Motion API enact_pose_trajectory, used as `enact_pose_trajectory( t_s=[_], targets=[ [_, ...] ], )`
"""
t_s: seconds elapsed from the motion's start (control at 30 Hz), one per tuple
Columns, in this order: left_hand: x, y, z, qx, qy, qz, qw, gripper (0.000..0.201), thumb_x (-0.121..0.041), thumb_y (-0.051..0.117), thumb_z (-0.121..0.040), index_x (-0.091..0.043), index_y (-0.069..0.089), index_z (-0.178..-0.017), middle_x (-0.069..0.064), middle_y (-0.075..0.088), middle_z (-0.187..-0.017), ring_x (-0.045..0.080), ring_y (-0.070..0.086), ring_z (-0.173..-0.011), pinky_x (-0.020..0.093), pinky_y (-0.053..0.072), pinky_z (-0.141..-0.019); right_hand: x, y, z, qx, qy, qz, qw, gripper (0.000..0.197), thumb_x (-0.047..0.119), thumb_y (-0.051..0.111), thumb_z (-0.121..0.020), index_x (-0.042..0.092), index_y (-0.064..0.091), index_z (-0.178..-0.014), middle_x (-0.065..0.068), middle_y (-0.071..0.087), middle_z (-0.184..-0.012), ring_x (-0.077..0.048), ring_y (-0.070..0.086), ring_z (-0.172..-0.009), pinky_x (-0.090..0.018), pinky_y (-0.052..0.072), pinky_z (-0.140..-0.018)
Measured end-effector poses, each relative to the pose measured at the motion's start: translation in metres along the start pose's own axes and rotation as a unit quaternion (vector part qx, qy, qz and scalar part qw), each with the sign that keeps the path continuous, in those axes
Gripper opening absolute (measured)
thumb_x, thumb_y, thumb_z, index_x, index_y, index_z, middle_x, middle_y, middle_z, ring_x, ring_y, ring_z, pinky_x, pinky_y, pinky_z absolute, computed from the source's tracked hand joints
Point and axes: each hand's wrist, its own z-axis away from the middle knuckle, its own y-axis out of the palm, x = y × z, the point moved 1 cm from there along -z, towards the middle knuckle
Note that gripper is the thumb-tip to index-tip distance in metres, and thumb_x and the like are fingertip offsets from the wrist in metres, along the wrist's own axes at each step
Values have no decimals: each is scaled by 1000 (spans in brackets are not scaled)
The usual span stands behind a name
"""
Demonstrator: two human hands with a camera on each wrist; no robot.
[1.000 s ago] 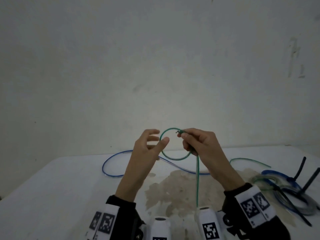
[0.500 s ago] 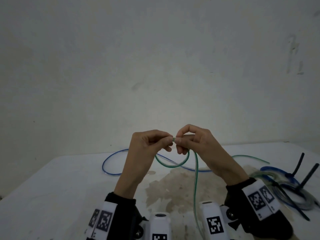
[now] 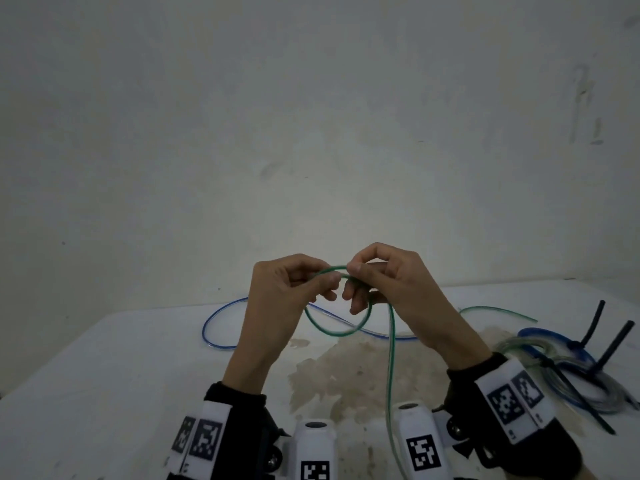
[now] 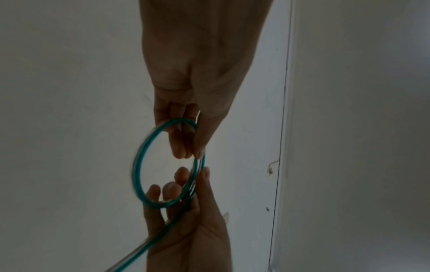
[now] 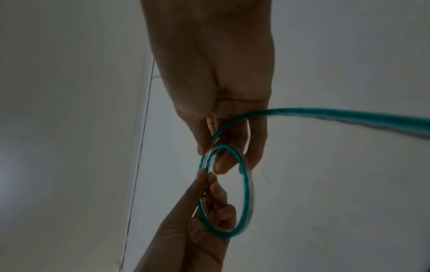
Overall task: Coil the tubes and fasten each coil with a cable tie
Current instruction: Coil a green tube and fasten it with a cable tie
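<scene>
A green tube (image 3: 337, 329) is held above the white table (image 3: 104, 375) by both hands, raised over the middle of the tabletop. It has been bent into a small loop: the top of the loop is pinched between thumb and forefinger of the left hand (image 3: 280, 299), and the same stretch is pinched just beside it by the thumb and forefinger of the right hand (image 3: 394, 289) — the two pinches nearly touch. In the left wrist view the loop (image 4: 163, 165) is seen with two strands running side by side where the fingertips (image 4: 200, 150) meet it; in the right wrist view the same doubled strand (image 5: 209, 160) is seen. From the loop, the free length of the tube hangs down towards the near edge of the table, while another stretch trails off to the right across the tabletop.

A blue tube (image 3: 221, 327) lies uncoiled on the table behind the hands, towards the far edge. Near the right edge a finished bundle of coiled tubes (image 3: 571, 368) is seen — blue and grey-clear rings lying flat, crossed by black cable ties (image 3: 613, 344) whose tails stick up. A brownish stain (image 3: 346, 372) marks the tabletop below the hands.
</scene>
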Motion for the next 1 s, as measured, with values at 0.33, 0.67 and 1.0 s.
enact_pose_trajectory(
  t_s=[0.33,0.67,1.0],
  targets=[
    [-2,-5,-1,-101,-45,137,984,12,7,66,-74,-5,68,-72,7,70,-61,21,66,-55,23,50,-55,-2,2,-4,-113,-37,-50,992,11,7,56,-89,-1,54,-81,-11,65,-59,-24,64,-50,-33,58,-58],
    [-1,-6,-1,-126,-94,233,960,10,4,63,-74,-6,61,-74,6,70,-61,17,68,-59,21,54,-59,-17,21,-2,-46,13,-199,979,8,9,55,-86,3,52,-81,-16,67,-72,-28,65,-67,-34,56,-71],
    [2,-7,1,81,-94,29,992,15,-3,52,-90,-2,67,-90,5,55,-59,13,51,-53,22,50,-61,-13,-3,-5,-35,-62,-37,997,12,0,60,-83,0,71,-87,-10,65,-64,-17,55,-59,-19,48,-58]
  ],
)
